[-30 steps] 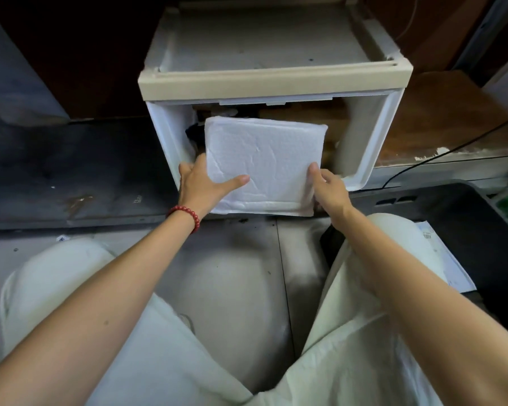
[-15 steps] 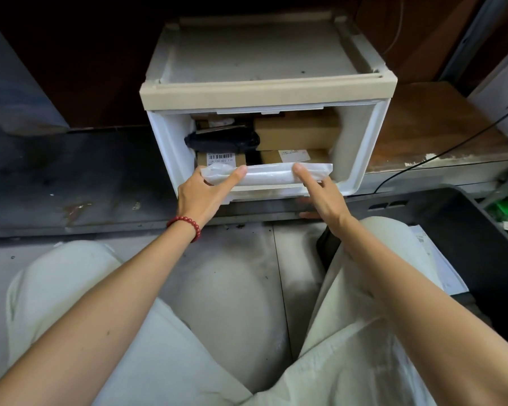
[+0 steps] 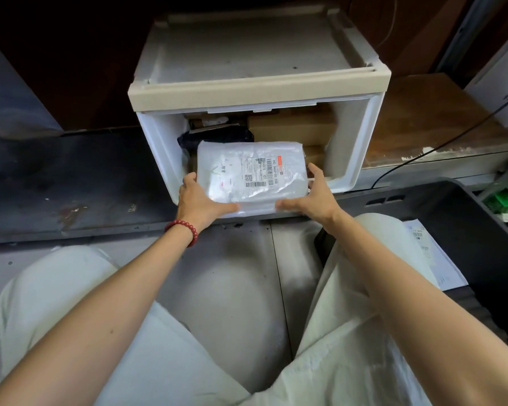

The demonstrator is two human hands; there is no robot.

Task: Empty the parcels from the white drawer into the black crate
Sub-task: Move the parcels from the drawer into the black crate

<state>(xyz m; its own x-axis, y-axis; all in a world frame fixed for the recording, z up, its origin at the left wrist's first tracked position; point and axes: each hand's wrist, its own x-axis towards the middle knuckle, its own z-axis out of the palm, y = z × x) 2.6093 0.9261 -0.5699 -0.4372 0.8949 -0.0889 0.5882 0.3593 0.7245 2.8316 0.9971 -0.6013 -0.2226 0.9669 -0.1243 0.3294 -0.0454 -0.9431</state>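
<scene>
parcel: a flat parcel [image 3: 248, 177] in white plastic wrap, label side up, is in the centre of the frame at the mouth of the white drawer [image 3: 361, 148]. its near edge hangs out past the drawer's front lip.
left hand grip: the left hand [image 3: 198, 202] grasps the parcel's lower-left corner, thumb on top along the near edge, fingers up the left side. a red bead bracelet [image 3: 185, 230] sits at the wrist.
right hand grip: the right hand [image 3: 314, 197] grasps the lower-right corner in the same way, thumb on top, fingers up the right side.
long axis: it runs across the frame from left to right, with one hand at each short end.
crate: the black crate [image 3: 467, 230] fills the right edge of the frame, lower than the drawer. a flat white parcel with a label [image 3: 431, 256] lies in it.
key relation: the crate lies right of and below the held parcel, so the right hand is nearer. the move likely called for is a swing to the right and down, right end leading.
left in the drawer: a dark bag [image 3: 214, 139] and brown boxes [image 3: 294, 130] sit behind the parcel.
progress: judged partway, with several parcels yet to go.
risk: the slick wrap could slide in the grip.
</scene>
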